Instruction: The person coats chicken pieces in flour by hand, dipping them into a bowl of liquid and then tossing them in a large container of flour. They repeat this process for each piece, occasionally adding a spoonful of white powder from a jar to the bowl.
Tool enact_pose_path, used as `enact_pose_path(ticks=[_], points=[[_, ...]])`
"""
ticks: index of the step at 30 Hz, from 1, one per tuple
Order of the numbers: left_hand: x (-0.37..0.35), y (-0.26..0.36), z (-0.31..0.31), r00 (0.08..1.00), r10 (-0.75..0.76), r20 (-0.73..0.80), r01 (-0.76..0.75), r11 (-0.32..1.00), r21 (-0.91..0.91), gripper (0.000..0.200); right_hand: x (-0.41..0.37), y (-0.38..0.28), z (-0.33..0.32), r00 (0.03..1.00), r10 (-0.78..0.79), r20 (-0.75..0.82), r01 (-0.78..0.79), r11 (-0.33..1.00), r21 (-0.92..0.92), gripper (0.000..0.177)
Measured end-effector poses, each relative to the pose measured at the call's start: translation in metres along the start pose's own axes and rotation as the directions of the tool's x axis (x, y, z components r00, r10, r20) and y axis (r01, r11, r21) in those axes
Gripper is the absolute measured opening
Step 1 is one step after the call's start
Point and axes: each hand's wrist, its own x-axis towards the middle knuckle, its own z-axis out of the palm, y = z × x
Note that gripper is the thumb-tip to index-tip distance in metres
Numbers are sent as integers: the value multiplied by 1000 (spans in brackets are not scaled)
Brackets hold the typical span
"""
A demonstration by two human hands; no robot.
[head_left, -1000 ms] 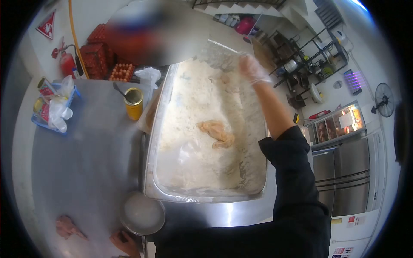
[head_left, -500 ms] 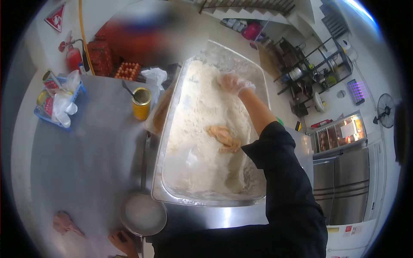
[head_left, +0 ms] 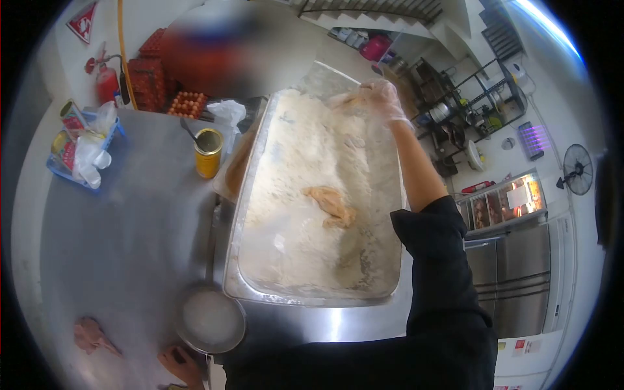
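My right hand [head_left: 383, 101], in a clear glove, is closed round a flour-dusted piece of meat [head_left: 348, 101] over the far end of a large metal tray [head_left: 312, 300]. The tray holds white flour [head_left: 286, 162]. A battered-looking piece of meat [head_left: 333, 205] lies on the flour near the middle. At the bottom left, what appears to be my left hand [head_left: 185, 369] is low over the table beside a round metal pan or sieve [head_left: 211, 318]; a dark item shows on or in it, and its fingers are unclear.
A raw piece of meat [head_left: 94, 337] lies on the metal table [head_left: 123, 247]. Left of the tray stands a yellow can [head_left: 208, 154] with a utensil. Farther left is a blue basket [head_left: 81, 153]. Beyond are egg trays [head_left: 187, 104] and a blurred person [head_left: 227, 55].
My right hand has risen from the flour and moved right to the tray's far edge, with the floured piece now visible in it. The view has shifted slightly.
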Motion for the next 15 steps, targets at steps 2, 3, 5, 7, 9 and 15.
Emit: enact_pose_path(ticks=[2, 3, 5, 7, 9, 15], points=[[2, 1, -1, 1000, -4, 1, 4, 1000, -20, 13, -6, 5, -2, 978, 172, 117, -184, 978, 101, 22], [3, 2, -2, 1000, -6, 0, 7, 1000, -30, 13, -8, 24, 6, 966, 194, 173, -217, 968, 123, 23], [4, 3, -3, 1000, -19, 5, 19, 998, -62, 14, -17, 39, 22, 948, 187, 258, -190, 982, -15, 24], [4, 1, -2, 1000, -10, 1, 10, 998, -64, 14, -40, 39, 41, 932, 158, 326, -48, 946, -322, 26], [4, -3, 2, 1000, 19, -12, -19, 999, -41, 15, -38, 103, 79, 936, 223, 271, -140, 946, -293, 29], [1, -2, 1, 999, -39, -2, 39, 997, -73, 16, -77, 48, 72, 865, 190, 465, 199, 720, -664, 41]])
